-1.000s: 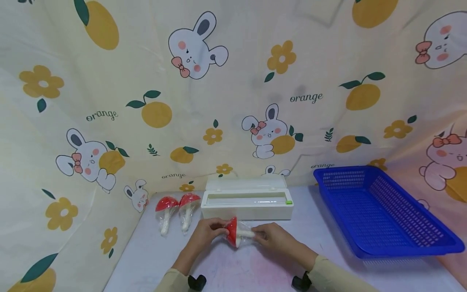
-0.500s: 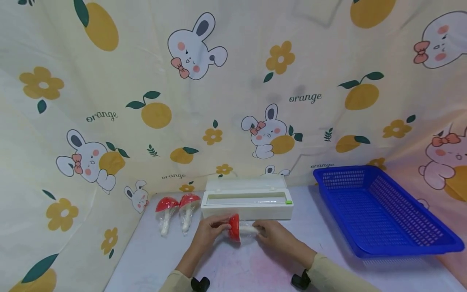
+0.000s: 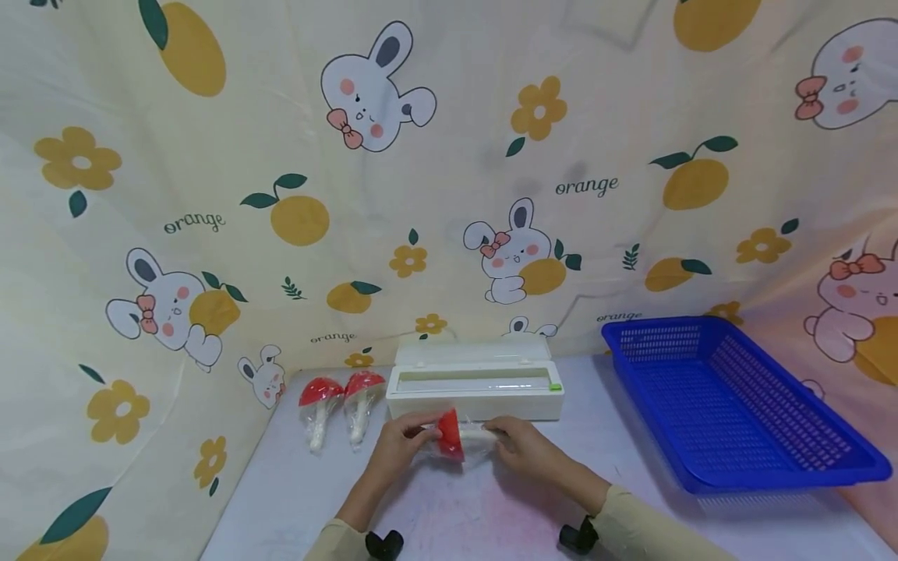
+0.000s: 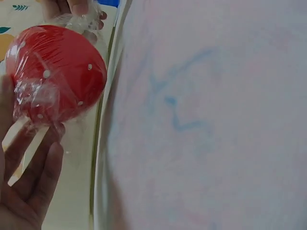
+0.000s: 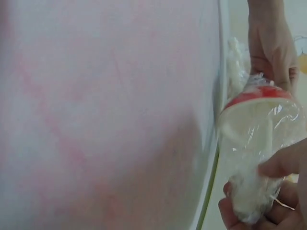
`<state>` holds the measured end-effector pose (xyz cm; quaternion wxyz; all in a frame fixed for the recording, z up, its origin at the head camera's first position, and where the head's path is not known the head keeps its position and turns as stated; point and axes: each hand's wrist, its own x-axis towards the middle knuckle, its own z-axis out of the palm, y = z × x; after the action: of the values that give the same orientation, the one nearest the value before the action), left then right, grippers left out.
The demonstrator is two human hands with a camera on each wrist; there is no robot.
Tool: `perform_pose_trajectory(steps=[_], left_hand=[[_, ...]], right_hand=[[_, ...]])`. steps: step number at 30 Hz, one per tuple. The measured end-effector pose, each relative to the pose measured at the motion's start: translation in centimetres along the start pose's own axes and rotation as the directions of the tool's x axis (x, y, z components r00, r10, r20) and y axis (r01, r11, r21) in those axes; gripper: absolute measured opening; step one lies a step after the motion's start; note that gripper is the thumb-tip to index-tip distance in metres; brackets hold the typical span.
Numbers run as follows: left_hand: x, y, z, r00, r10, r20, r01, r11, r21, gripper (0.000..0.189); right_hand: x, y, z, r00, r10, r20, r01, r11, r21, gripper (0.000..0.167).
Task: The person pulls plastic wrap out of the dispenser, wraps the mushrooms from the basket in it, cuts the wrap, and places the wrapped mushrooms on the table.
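Between both hands is a toy mushroom (image 3: 451, 436) wrapped in clear film, its red cap to the left and white stem to the right. My left hand (image 3: 401, 446) holds the wrap at the cap side; in the left wrist view the red cap (image 4: 60, 72) shows small white dots. My right hand (image 3: 529, 448) pinches the stem end, with thumb and fingers around the film-covered stem (image 5: 249, 187) in the right wrist view. Just behind the hands stands a white cling film dispenser (image 3: 474, 407), its lid (image 3: 473, 352) raised.
Two more wrapped red-capped mushrooms (image 3: 320, 413) lie side by side left of the dispenser. On the right, a blue plastic basket (image 3: 786, 479) sits on the white tabletop (image 3: 491, 522). A patterned curtain (image 3: 435, 179) hangs behind.
Both hands have lifted the wrapped mushroom slightly away from me, toward the dispenser. The cap has turned a little, and both hands still hold it.
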<state>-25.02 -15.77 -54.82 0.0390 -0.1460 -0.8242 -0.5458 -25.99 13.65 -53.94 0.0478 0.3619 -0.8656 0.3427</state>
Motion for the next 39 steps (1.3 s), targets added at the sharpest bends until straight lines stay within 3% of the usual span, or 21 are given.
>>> perform_pose_trajectory(steps=[4,9,17,21,25,28,33,35,39], left_hand=[[0.0,-0.4,0.0,0.995,-0.088,-0.053,0.085,0.995,-0.058,0.026],[0.3,-0.6,0.1,0.986,-0.147,-0.076,0.144,0.989,-0.039,0.023],[0.3,-0.2,0.4,0.981,-0.172,-0.093,0.17,0.985,-0.034,0.02],[0.2,-0.2,0.5,0.986,-0.149,-0.08,0.144,0.988,-0.061,0.025],[-0.1,-0.2,0.2,0.993,-0.113,-0.046,0.111,0.993,-0.034,0.032],[-0.3,-0.2,-0.2,0.997,-0.072,-0.001,0.072,0.997,-0.009,0.034],[-0.3,-0.2,-0.8,0.996,-0.004,0.095,0.012,0.997,-0.076,0.045],[-0.3,-0.4,-0.8,0.996,-0.005,0.088,0.012,0.997,-0.071,0.043],[-0.3,-0.5,-0.5,0.999,-0.047,0.014,0.048,0.998,-0.046,0.028]], right_hand=[[0.0,-0.3,0.0,0.998,0.05,0.025,-0.052,0.997,0.058,0.039],[0.0,-0.5,0.2,0.992,0.113,0.048,-0.115,0.991,0.063,0.057],[0.1,-0.6,0.2,0.996,0.061,-0.07,-0.06,0.998,0.022,0.03],[0.2,-0.5,0.2,0.996,0.063,-0.057,-0.063,0.998,0.0,0.027],[0.1,-0.3,0.1,0.996,0.077,-0.05,-0.076,0.997,0.012,0.024],[0.0,-0.1,0.0,0.99,0.123,-0.069,-0.118,0.991,0.06,0.024],[-0.2,0.2,-0.1,0.977,0.189,-0.101,-0.175,0.975,0.139,0.024],[-0.2,0.3,-0.1,0.975,0.199,-0.099,-0.183,0.972,0.147,0.025],[-0.2,0.2,-0.1,0.977,0.203,-0.071,-0.19,0.968,0.163,0.027]])
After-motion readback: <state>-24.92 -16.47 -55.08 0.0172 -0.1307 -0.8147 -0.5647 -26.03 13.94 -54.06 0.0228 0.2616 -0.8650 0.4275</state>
